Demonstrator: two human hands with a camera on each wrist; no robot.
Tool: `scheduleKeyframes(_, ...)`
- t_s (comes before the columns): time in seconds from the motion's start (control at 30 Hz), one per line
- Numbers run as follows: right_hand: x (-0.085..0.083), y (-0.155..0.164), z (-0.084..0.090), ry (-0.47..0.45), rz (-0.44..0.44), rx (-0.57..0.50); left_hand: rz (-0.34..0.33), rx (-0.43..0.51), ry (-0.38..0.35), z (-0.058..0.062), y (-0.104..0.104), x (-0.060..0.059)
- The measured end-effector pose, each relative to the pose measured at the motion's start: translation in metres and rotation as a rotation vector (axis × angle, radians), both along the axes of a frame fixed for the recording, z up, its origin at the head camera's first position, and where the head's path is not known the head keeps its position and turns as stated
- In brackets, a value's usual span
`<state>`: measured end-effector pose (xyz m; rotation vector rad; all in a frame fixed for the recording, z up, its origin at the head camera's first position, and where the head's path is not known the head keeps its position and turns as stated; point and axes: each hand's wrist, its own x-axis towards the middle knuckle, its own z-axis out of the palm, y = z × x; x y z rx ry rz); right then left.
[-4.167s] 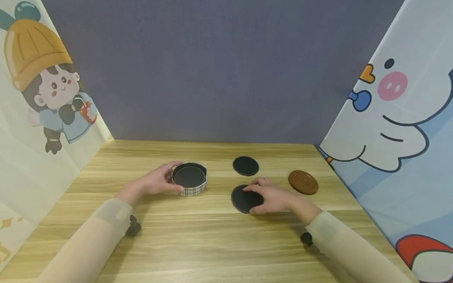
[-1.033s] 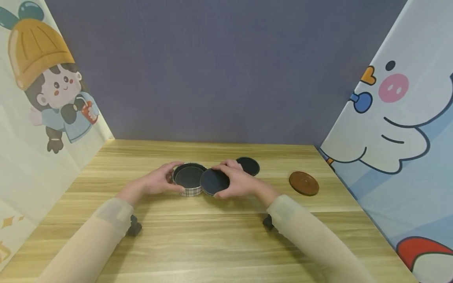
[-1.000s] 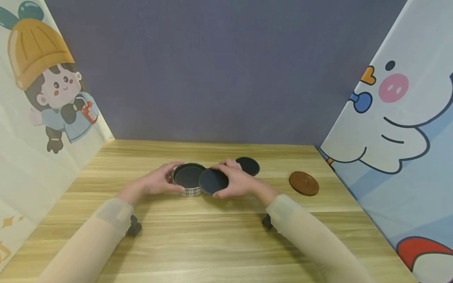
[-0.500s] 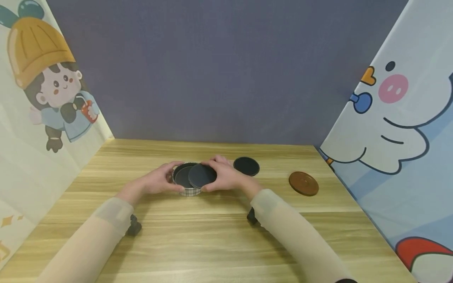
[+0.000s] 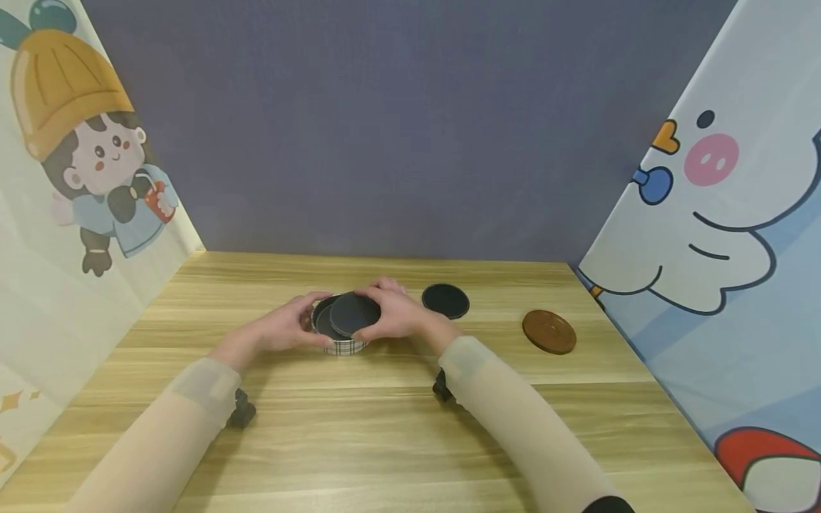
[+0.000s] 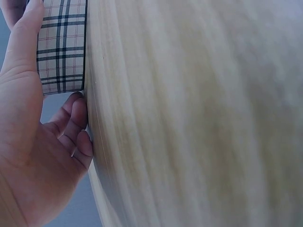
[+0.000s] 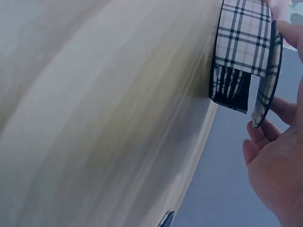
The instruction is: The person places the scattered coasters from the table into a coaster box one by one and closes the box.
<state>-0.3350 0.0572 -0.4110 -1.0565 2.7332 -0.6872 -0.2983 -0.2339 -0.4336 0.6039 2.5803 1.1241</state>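
Observation:
A round coaster holder (image 5: 341,348) with a plaid wall and dark inside stands on the table, left of middle. My left hand (image 5: 287,325) grips its left side, thumb in front and fingers behind; the left wrist view has the thumb along the plaid wall (image 6: 61,52). My right hand (image 5: 399,315) pinches a round black coaster (image 5: 355,315) by its edge, tilted over the right half of the holder. In the right wrist view this coaster (image 7: 269,80) shows a plaid underside, close to the holder's rim by a cut-out slot. Stacked plaid edges (image 7: 229,82) appear through that slot.
Another black coaster (image 5: 445,301) lies flat on the wooden table (image 5: 359,442), behind and right of my right hand. Farther right is a brown round disc (image 5: 549,332). A grey panel (image 5: 398,128) rises at the back, with cartoon-printed panels at both sides.
My right hand has taken the front black coaster off the table and carried it left until it overlaps the holder. My left hand keeps its grip in the same place.

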Motion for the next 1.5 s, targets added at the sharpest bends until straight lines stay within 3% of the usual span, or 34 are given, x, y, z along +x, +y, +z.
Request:
scheduleKeyframes(1.0,-0.002,-0.025,-0.005,0.001,0.03,0.011,-0.022,0.027,-0.025,0.003,-0.001,0.003)
scheduleKeyframes(1.2,0.0,-0.022,-0.006,-0.002,0.036,0.006,-0.018,0.008,-0.024,0.002,-0.002,0.002)
scheduleKeyframes(1.5,0.002,0.002,-0.004,-0.078,0.01,-0.038,0.018,-0.024,-0.009,-0.001,-0.002,0.0)
